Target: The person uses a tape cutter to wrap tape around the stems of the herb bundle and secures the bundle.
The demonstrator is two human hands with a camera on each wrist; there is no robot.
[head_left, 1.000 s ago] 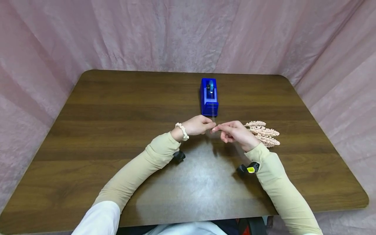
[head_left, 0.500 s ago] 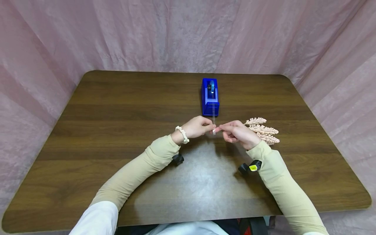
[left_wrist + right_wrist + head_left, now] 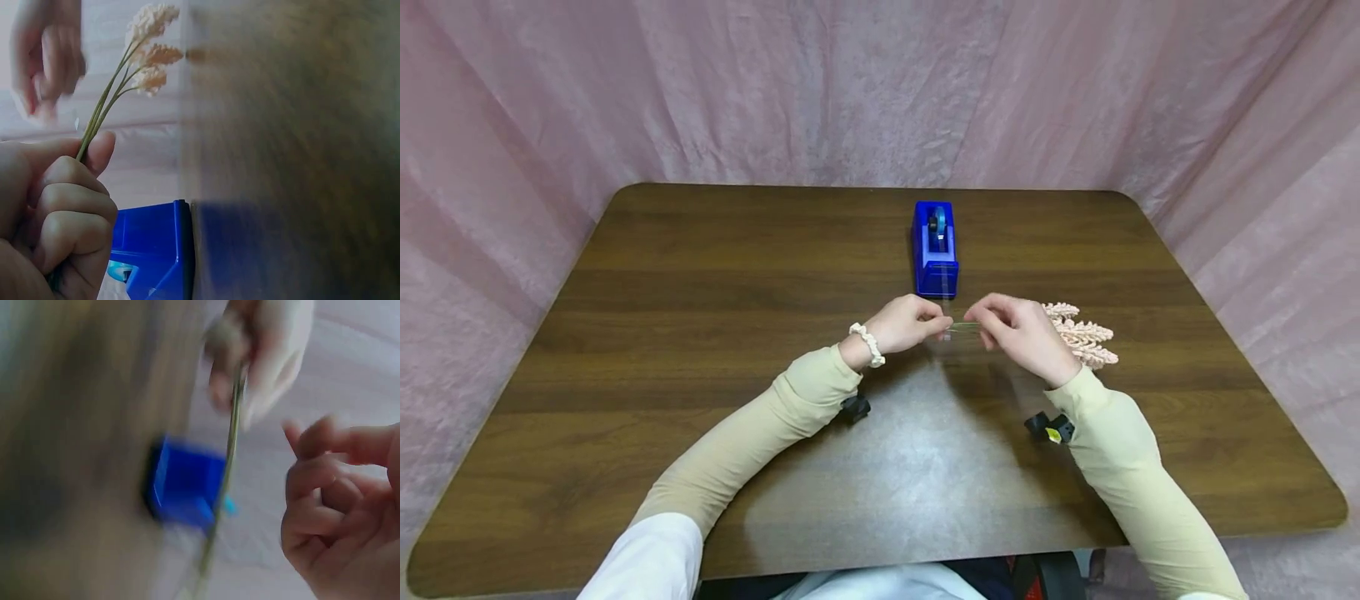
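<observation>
While the left hand (image 3: 904, 323) pinches the thin green stems of the pink flower sprig (image 3: 1081, 337) between thumb and curled fingers, the right hand (image 3: 1018, 331) hangs just beside them with its fingers loosely bent. Whether it holds a scrap of clear tape the pictures do not show; the right wrist view is blurred and its palm looks bare there.

Biggest risk, as I judge it: the grip sits at the very end of the stems, with the whole sprig hanging out beyond the fist. A slight twist of that hand could swing the tufts down onto the table (image 3: 700, 333) or let a stem slip from the bundle. The stems (image 3: 100, 112) are several, fanned a little in the left wrist view, so they could also splay apart if the pinch loosens.

A lesser risk: the blue tape dispenser (image 3: 935, 248) stands just past both hands, near the fingertips, so a forward reach could knock it.

The sprig's long axis runs crosswise in front of the person, from the left hand's fingers past the right hand. Its cut ends are inside the left fist, and its pink tufts point outward beyond the right hand's knuckles, away from the left hand.
</observation>
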